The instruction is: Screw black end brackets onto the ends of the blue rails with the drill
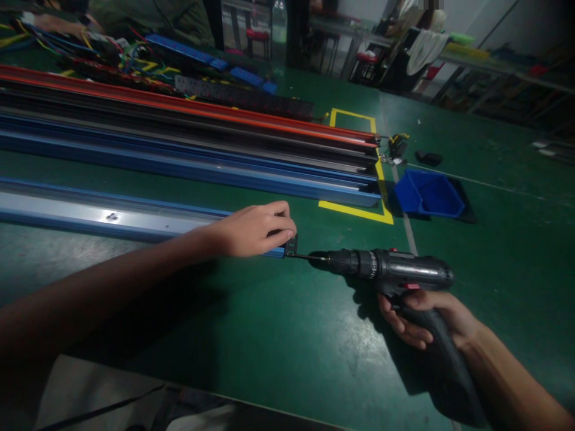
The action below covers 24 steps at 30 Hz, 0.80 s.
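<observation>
My right hand (431, 317) is wrapped round the grip of a black cordless drill (404, 269), its chuck pointing left. The drill's long thin bit (305, 257) reaches the end of a blue metal profile (179, 222), where a small black end plate (291, 244) sits. My left hand (258, 229) is closed over that same end of the profile, its fingertips at the plate. Part of the plate is hidden under the fingers. Whether the bit's tip sits in a screw is too small to tell.
Beyond lie more long profiles, blue (269, 182) and orange (224, 111), on the green table (278, 329). A blue bin (431, 194) stands at the right. Coloured wires (130, 57) and a person's sleeve (153, 21) are at the far left. Yellow tape (354, 214) marks the tabletop.
</observation>
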### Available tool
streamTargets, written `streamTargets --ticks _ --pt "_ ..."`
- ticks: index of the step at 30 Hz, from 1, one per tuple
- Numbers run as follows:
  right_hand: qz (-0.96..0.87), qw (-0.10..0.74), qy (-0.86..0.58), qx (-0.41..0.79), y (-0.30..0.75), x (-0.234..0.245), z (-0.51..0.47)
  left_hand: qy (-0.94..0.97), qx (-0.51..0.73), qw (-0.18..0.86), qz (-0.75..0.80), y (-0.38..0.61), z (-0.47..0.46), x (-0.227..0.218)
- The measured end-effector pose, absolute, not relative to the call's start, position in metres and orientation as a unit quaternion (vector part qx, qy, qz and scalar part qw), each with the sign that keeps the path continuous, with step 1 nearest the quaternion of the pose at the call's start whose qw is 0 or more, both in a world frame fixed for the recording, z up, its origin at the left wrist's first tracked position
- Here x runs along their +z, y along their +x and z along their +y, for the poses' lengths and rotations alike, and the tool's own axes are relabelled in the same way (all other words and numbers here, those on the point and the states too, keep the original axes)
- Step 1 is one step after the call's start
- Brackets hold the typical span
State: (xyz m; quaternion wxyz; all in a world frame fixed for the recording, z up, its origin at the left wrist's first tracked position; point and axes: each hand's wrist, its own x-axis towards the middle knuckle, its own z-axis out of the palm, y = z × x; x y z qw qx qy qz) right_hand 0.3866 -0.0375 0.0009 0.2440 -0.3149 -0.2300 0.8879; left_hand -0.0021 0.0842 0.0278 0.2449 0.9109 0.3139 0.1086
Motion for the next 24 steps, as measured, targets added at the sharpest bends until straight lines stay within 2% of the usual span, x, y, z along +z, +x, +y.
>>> streamTargets --ticks 24 --pt "-0.243 0.232 -0.330 0.882 0.3880 -0.0008 -0.0377 0.913 0.110 0.236 0.314 -0.0018 0.0847 0.0272"
